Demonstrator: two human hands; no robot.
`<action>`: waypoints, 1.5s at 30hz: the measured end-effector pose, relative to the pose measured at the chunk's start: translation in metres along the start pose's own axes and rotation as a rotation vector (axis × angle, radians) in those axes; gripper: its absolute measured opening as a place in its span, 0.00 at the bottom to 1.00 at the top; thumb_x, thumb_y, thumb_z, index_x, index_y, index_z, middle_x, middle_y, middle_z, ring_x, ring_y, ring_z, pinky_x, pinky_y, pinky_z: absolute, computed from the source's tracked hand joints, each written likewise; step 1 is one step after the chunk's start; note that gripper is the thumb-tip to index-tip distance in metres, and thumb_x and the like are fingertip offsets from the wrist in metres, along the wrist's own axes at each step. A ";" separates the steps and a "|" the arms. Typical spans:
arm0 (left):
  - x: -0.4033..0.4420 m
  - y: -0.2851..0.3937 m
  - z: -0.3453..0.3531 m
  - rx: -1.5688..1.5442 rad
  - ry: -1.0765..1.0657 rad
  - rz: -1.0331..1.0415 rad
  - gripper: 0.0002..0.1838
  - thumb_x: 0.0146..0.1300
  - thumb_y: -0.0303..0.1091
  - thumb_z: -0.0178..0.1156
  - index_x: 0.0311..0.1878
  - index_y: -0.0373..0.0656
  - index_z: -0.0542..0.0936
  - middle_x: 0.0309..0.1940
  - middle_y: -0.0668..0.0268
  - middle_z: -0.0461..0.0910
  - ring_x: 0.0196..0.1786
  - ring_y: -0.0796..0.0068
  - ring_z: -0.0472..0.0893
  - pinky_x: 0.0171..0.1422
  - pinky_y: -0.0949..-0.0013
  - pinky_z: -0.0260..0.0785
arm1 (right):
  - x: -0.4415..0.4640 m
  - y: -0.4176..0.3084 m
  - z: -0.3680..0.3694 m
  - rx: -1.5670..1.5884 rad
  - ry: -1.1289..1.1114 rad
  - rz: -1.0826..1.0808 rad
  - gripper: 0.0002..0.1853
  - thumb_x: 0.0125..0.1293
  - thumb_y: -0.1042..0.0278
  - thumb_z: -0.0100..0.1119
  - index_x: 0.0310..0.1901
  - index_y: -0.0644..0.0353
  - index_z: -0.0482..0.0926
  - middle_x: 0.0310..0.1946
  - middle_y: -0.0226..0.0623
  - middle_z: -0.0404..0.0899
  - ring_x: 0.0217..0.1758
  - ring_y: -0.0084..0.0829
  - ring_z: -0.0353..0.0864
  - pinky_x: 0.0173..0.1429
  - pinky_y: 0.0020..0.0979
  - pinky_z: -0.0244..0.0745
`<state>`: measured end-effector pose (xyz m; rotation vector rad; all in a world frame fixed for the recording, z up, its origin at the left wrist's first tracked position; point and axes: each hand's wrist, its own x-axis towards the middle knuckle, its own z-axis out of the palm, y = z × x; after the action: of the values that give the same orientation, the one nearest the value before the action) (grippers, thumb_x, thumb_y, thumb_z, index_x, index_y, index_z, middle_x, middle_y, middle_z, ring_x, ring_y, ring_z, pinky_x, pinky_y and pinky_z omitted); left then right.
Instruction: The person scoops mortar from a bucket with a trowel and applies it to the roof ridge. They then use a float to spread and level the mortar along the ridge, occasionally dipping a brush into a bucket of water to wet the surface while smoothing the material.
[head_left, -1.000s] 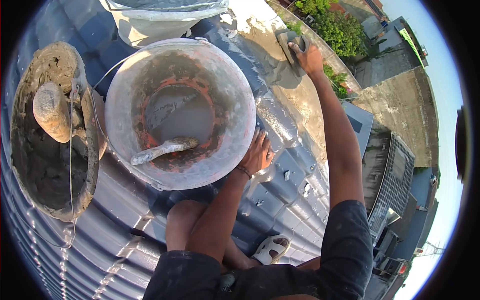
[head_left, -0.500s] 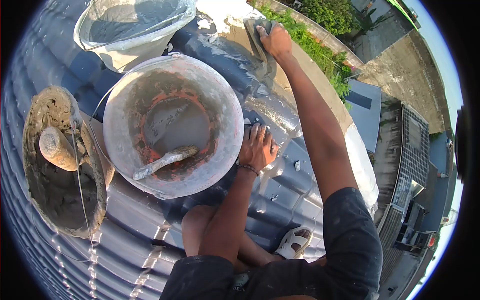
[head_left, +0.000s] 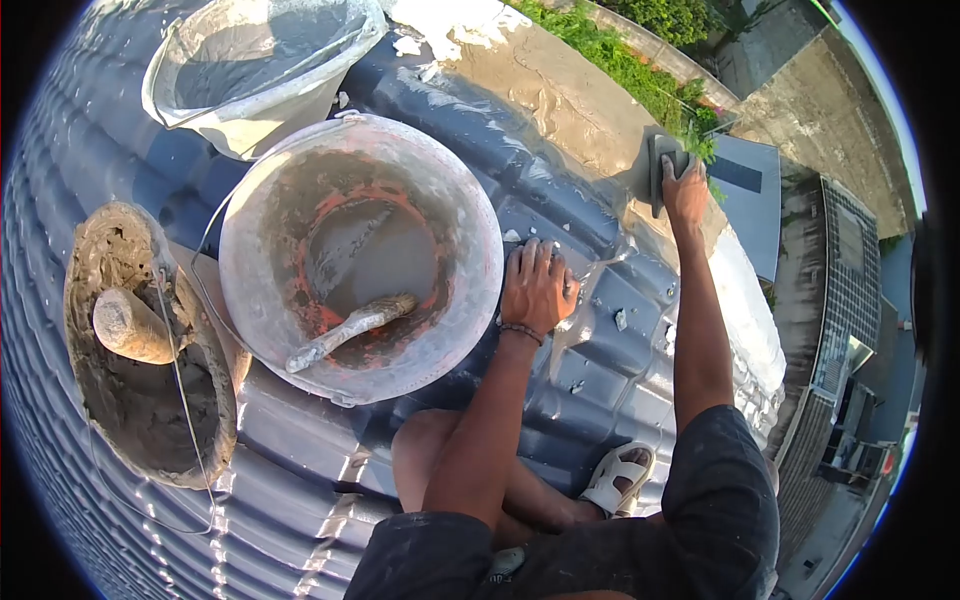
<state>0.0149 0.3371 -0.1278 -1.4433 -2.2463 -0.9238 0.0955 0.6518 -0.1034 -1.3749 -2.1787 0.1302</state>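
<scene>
My right hand (head_left: 686, 192) grips a dark plastering float (head_left: 660, 172), its flat face against the grey-brown mortar band (head_left: 560, 100) along the roof edge. Beside the big bucket, my left hand (head_left: 540, 288) leans on the dark roof tiles (head_left: 600, 350) with its fingers stretched out; nothing shows in it. That bucket (head_left: 470, 250), whitish and crusted, has some grey liquid at its bottom. A brush (head_left: 350, 332) smeared with cement lies inside it, its pale handle against the wall.
A mortar-caked bucket (head_left: 225, 425) with thick mortar and a rounded tool handle (head_left: 130, 325) stands at the left. Another pale bucket (head_left: 270, 125) stands at the back. Mortar crumbs (head_left: 621, 320) dot the tiles. Beyond the roof edge are plants and lower roofs.
My right hand has moved the float along the mortar band, to the right and nearer me, leaving a smoother wet surface. My left hand stays on the tiles. The view has shifted slightly.
</scene>
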 end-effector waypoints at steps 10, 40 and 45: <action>0.001 0.000 0.000 -0.024 0.016 0.000 0.13 0.54 0.36 0.64 0.39 0.38 0.82 0.50 0.57 0.78 0.59 0.55 0.75 0.64 0.51 0.69 | 0.003 -0.109 0.018 -0.186 0.065 -1.110 0.30 0.63 0.56 0.65 0.66 0.56 0.72 0.60 0.39 0.76 0.65 0.41 0.73 0.64 0.40 0.74; -0.002 -0.005 0.002 -0.032 -0.032 -0.011 0.13 0.57 0.39 0.62 0.37 0.38 0.83 0.51 0.57 0.78 0.60 0.55 0.75 0.65 0.51 0.68 | 0.066 -0.221 0.000 -0.023 0.412 -0.952 0.27 0.60 0.58 0.69 0.59 0.58 0.73 0.58 0.43 0.75 0.58 0.41 0.78 0.57 0.38 0.78; -0.003 -0.002 0.003 -0.024 -0.056 -0.007 0.13 0.57 0.39 0.62 0.37 0.38 0.83 0.52 0.56 0.78 0.61 0.55 0.74 0.66 0.51 0.68 | 0.012 -0.208 0.030 -0.081 0.232 -1.179 0.22 0.61 0.65 0.62 0.57 0.59 0.74 0.54 0.39 0.77 0.58 0.37 0.79 0.49 0.40 0.83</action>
<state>0.0147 0.3364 -0.1324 -1.4904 -2.2886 -0.9262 -0.0907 0.5701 -0.0488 0.0322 -2.4239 -0.5266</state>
